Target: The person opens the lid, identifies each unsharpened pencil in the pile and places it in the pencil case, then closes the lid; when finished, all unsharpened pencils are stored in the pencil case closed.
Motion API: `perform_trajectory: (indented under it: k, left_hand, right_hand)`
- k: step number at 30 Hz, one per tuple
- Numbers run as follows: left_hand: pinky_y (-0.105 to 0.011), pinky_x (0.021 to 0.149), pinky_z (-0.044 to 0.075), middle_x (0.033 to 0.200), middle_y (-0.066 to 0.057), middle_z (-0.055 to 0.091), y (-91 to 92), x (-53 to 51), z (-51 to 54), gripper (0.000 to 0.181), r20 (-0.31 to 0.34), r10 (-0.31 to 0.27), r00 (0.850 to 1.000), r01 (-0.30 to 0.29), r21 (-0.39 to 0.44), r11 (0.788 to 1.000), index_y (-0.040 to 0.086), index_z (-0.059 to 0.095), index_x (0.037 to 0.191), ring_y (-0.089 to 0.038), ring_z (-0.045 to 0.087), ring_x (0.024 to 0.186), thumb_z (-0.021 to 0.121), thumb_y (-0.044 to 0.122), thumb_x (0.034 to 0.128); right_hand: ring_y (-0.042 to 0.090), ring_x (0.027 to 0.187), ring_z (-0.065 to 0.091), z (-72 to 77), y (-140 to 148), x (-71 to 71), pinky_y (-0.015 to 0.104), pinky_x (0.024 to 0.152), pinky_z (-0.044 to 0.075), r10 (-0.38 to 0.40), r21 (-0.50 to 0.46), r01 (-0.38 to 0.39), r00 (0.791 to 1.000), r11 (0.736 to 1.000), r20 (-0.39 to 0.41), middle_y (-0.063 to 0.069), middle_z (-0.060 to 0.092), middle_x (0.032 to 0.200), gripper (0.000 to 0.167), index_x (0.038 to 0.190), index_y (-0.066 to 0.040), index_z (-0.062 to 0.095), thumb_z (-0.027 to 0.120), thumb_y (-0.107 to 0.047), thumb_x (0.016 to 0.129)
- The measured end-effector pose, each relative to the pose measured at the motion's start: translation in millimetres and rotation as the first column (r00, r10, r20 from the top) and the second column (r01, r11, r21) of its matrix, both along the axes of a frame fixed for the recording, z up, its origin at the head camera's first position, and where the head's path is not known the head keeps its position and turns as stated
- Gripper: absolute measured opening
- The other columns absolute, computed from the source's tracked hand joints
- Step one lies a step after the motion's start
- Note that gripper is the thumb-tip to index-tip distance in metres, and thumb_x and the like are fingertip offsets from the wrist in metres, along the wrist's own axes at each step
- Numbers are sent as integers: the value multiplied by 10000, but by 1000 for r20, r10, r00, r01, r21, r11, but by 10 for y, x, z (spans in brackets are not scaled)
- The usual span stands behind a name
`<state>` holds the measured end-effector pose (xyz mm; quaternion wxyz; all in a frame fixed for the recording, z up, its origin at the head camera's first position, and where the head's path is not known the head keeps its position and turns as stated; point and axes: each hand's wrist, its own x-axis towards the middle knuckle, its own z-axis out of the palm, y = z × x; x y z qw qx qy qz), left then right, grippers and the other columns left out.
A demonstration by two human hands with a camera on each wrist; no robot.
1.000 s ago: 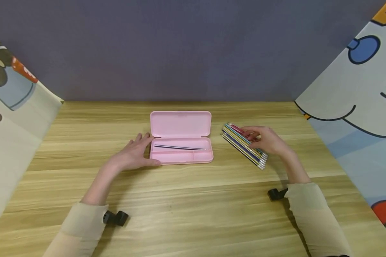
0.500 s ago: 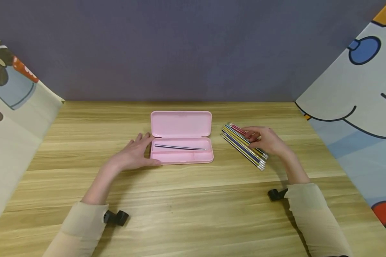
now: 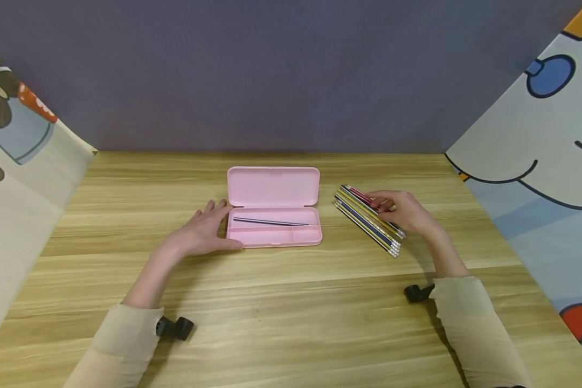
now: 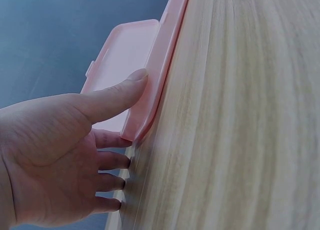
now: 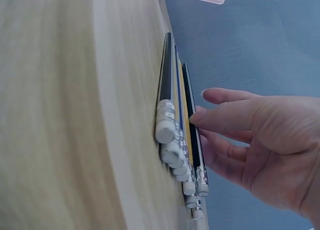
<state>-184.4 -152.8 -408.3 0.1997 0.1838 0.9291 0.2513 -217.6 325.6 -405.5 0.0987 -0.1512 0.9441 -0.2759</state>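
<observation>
An opened pink pencil case (image 3: 262,237) lies in the middle of the table in the head view, its lid tipped back. One dark pencil (image 3: 271,221) rests in its long rear compartment. My left hand (image 3: 199,234) touches the case's left end with fingers spread and fairly straight; in the left wrist view the thumb (image 4: 125,89) lies along its front wall. To the right, a slanted bunch of several pencils (image 3: 366,226) lies on the table. My right hand (image 3: 402,211) pinches a black pencil (image 5: 192,120) at the bunch's right side; the far fingertips are partly hidden.
The wooden table (image 3: 291,312) extends in front of the case and pencils. A grey-blue panel (image 3: 271,81) stands behind, with cartoon-printed panels (image 3: 524,161) at both sides. Black wrist cameras (image 3: 174,327) sit at both cuffs.
The pencils under my right fingers have shifted, and a light-blue one seen earlier no longer shows. The right fingers have moved slightly. My left hand and the case stay put.
</observation>
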Motion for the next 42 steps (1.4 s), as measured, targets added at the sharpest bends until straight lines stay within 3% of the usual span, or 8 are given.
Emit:
perform_trajectory:
  k: [4, 9, 14, 18, 23, 29, 33, 42]
  left_hand:
    - [-684, 1284, 25, 1694, -317, 74, -7, 9, -7, 1032, 5, 1, 1000, -1, -1, 1000, 52, 189, 1639, -529, -9, 1576, 730, 534, 904]
    - [-686, 1283, 20, 1693, -320, 70, -11, 10, -8, 1022, 5, -2, 1000, 2, 6, 1000, 72, 193, 1642, -535, -14, 1573, 729, 534, 906]
    - [-681, 1285, 8, 1699, -308, 53, -22, -4, -5, 1027, 6, -4, 1000, 4, 11, 1000, 76, 179, 1647, -524, -29, 1577, 727, 530, 907]
    - [-686, 1282, 26, 1690, -322, 72, -38, -17, -5, 1027, -8, -8, 1000, 8, 2, 1000, 62, 190, 1641, -539, -11, 1571, 730, 530, 905]
    - [-697, 1278, 26, 1686, -333, 75, -41, -15, 0, 992, -6, -13, 1000, 13, 11, 1000, 101, 215, 1640, -544, -12, 1570, 733, 521, 906]
    - [-694, 1278, 28, 1686, -331, 76, -12, -4, -8, 991, -2, -12, 1000, 12, 12, 1000, 94, 211, 1641, -542, -13, 1571, 731, 516, 910]
    - [-689, 1282, 35, 1687, -327, 90, 22, 6, -19, 1012, 1, -13, 1000, 13, 11, 1000, 73, 204, 1641, -540, -2, 1572, 729, 530, 907]
    - [-676, 1288, 40, 1690, -315, 101, -9, 4, 0, 1024, -12, 5, 1000, -5, 2, 1000, 39, 209, 1633, -533, 11, 1575, 746, 508, 898]
  right_hand:
    - [371, 1048, 703, 0, 5, 8, 404, 818, 612, 21, 6, -21, 999, 1000, -25, 223, 717, 1216, 501, 1440, -61, 594, 614, 66, 955]
    - [373, 1052, 691, 54, 15, 27, 281, 776, 606, 6, -35, -9, 997, 999, -70, 236, 690, 1243, 499, 1458, -42, 571, 613, 42, 968]
    - [174, 1034, 668, 216, -148, 50, 130, 798, 562, -68, -183, 37, 984, 982, -164, 178, 682, 1228, 504, 1458, -95, 586, 656, 0, 968]
    - [4, 973, 641, 357, -487, 33, 90, 810, 565, -84, -359, -12, 965, 933, -250, 160, 669, 1168, 510, 1429, -73, 610, 688, 30, 936]
    - [46, 942, 666, 450, -1019, -16, 148, 797, 607, -48, -519, -120, 953, 846, -298, 177, 666, 1104, 516, 1395, -18, 616, 693, 101, 899]
    - [241, 997, 698, 358, -1522, -73, 263, 797, 634, 76, -405, -202, 949, 892, -305, 157, 691, 1098, 450, 1350, -60, 665, 723, 36, 914]
    - [215, 1003, 697, 220, -1649, -60, 360, 816, 645, 171, -317, -255, 948, 913, -269, 87, 704, 1099, 432, 1337, -119, 687, 721, 9, 927]
    - [196, 992, 712, 102, -1800, -59, 343, 850, 637, 336, -153, -380, 908, 912, -248, 73, 743, 1103, 426, 1334, -112, 694, 714, 19, 929]
